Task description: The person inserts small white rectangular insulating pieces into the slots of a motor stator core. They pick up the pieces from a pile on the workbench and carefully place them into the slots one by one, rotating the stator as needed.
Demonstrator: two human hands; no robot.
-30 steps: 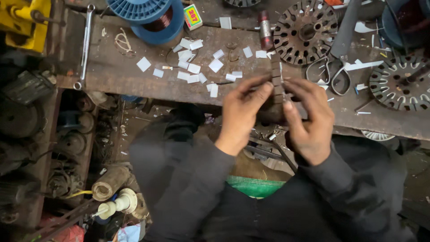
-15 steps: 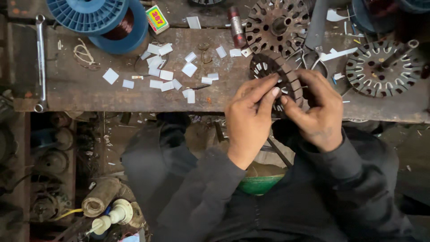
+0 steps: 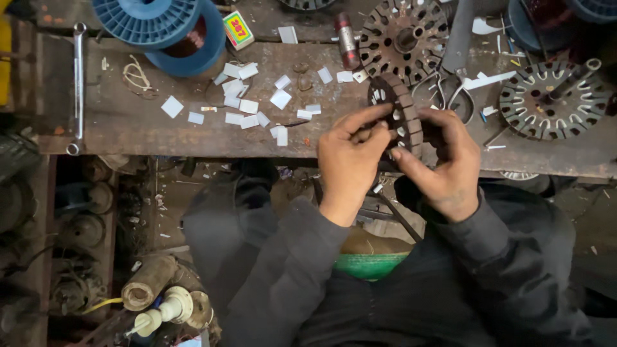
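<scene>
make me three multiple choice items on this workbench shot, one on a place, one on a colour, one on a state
1. Where does the long spanner lie?
A. at the bench's left end
B. on the floor
C. on a stator

2. What colour is the wire spool?
A. red
B. blue
C. green

3. How is the slotted stator core held?
A. flat on the bench, untouched
B. hung from a hook
C. on edge between both hands

Answers:
1 A, it lies lengthwise along the wooden bench's left end.
2 B, its flanges are blue.
3 C, the left hand and right hand grip it, rim toward the camera.
</scene>
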